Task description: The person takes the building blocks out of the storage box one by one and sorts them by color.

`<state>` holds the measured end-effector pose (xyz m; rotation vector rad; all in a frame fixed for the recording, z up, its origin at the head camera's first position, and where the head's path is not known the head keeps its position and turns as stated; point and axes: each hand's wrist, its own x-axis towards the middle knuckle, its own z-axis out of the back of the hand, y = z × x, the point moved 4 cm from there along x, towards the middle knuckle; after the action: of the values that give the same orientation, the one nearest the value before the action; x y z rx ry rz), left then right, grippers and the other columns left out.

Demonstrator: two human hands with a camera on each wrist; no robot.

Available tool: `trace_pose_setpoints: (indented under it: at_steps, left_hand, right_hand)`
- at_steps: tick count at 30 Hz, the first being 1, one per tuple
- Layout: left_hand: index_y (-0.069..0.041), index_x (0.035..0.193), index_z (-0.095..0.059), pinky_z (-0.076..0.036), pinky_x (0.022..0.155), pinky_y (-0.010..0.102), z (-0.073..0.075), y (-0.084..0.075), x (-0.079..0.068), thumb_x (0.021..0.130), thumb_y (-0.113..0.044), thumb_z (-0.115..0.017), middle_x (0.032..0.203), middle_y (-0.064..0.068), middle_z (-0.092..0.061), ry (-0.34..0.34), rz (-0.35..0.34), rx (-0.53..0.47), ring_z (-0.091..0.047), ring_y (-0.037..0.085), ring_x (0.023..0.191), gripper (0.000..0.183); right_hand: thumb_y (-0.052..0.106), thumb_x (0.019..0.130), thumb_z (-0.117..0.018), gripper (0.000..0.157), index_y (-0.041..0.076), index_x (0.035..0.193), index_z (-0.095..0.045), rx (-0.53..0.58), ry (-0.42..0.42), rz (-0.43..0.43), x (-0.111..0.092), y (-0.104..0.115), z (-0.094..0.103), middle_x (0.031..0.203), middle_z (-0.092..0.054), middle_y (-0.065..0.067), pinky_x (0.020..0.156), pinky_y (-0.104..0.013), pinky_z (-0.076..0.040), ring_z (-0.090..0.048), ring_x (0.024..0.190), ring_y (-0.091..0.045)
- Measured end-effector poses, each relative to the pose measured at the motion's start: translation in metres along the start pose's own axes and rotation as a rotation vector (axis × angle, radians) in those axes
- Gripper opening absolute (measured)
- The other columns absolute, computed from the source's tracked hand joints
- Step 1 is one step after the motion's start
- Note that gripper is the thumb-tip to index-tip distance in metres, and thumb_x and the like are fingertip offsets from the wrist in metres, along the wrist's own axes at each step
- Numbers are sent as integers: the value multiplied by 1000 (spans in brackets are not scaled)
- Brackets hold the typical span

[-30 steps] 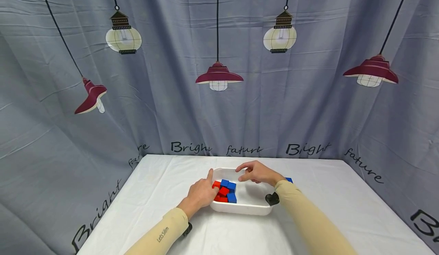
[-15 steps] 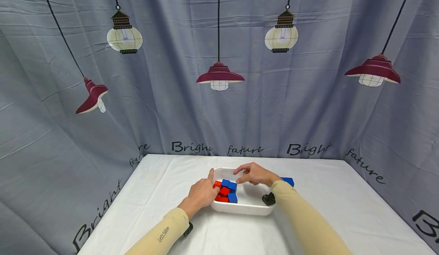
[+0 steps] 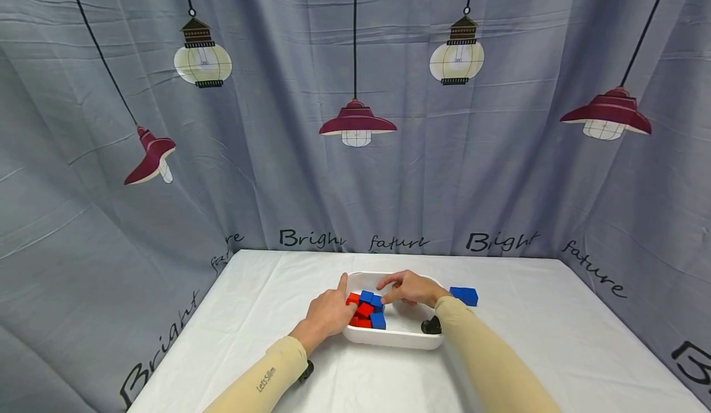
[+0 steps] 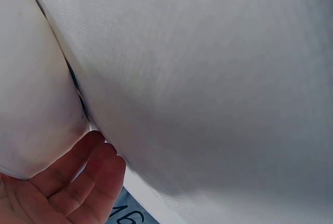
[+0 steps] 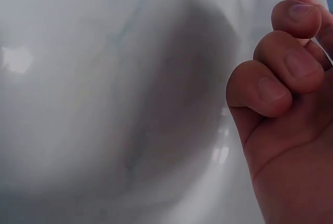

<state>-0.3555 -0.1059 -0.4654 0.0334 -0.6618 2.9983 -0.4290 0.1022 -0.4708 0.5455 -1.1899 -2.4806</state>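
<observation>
A white tray (image 3: 389,339) stands before me with several red cubes (image 3: 363,310) and blue cubes (image 3: 378,321) grouped at its left end. My left hand (image 3: 326,312) grips the tray's left wall, thumb inside by the red cubes. In the left wrist view, its fingers (image 4: 96,182) lie against the outer wall. Over the tray's inside is my right hand (image 3: 415,289), holding nothing. Its index finger and thumb are spread apart, with the thumb tip right at a blue cube (image 3: 377,302). The right wrist view shows the other fingers (image 5: 286,68) curled loosely.
A blue block (image 3: 463,296) lies on the white-covered table (image 3: 533,320), just right of the tray. Behind the table hangs a grey-blue curtain (image 3: 278,154) printed with lamps. A black wrist camera (image 3: 431,325) overlaps the tray's front right corner.
My right hand has moved slightly left and down toward the blue cubes, uncovering more of the blue block at the right. My left hand keeps its hold on the tray.
</observation>
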Motion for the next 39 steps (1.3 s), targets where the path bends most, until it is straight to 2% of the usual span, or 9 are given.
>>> trace_pose_setpoints:
  at_steps: [6,15,24,28,35,39]
  left_hand:
    - [-9,159,-28,-53,94,50,0,-1,0,94,-34,-61,124,18,-67,11,2,1,-66,30,103,77]
    - [-9,159,-28,-54,92,50,2,-1,0,94,-34,-61,122,18,-68,6,-8,2,-66,29,101,77]
    - [-9,159,-28,-54,91,50,1,0,0,94,-34,-61,121,18,-68,6,-8,5,-66,29,100,77]
    - [-9,159,-29,-54,90,49,0,0,1,94,-35,-61,120,17,-68,2,-3,11,-66,29,98,77]
    - [-10,158,-30,-54,90,50,2,0,0,93,-35,-62,120,17,-69,-8,0,15,-67,29,99,76]
    - [-11,158,-31,-53,90,50,1,0,1,94,-36,-61,121,17,-68,-12,2,17,-66,29,101,76]
  right_hand:
    - [35,78,-83,34,26,110,-74,-41,-22,-17,-2,-3,-4,82,-54,-3,60,-29,-35,-49,71,-20]
    - [29,76,-86,35,22,109,-75,-5,-16,-1,1,-5,-6,85,-56,-3,67,-31,-34,-50,79,-20]
    - [26,74,-87,33,18,103,-74,-6,9,3,1,-6,-7,70,-52,-2,63,-30,-34,-48,67,-19]
    - [26,75,-87,31,18,102,-75,-34,6,-1,2,-6,-7,73,-54,-1,64,-30,-35,-50,70,-18]
    - [26,74,-86,26,18,96,-76,-54,-8,-16,3,-5,-6,88,-63,0,73,-33,-38,-53,85,-20]
    - [26,75,-84,23,18,95,-76,-75,-9,-20,2,-5,-4,91,-66,0,73,-32,-39,-53,87,-20]
